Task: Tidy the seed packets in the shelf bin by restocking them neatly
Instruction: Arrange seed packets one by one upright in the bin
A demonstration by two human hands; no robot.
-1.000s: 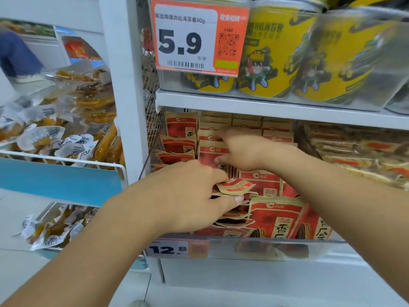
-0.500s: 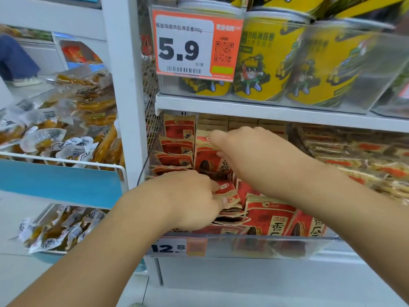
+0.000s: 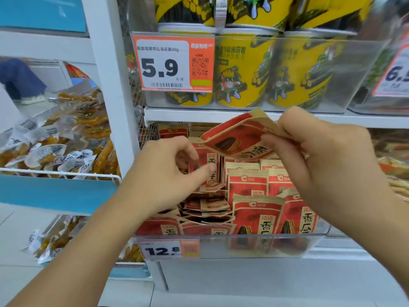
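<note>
Red and kraft paper: the right hand pinches one seed packet above the clear bin at frame centre. The left hand, fingers loosely curled, holds nothing that I can see over the toppled heap. Pushed in carelessly, the packet could knock over the upright rows.

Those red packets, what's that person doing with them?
A person is tidying a clear shelf bin of red seed packets. The right hand holds one packet lifted above the bin, tilted. The left hand reaches into the left side, where packets lie jumbled. On the right side, packets stand upright in rows.
</note>
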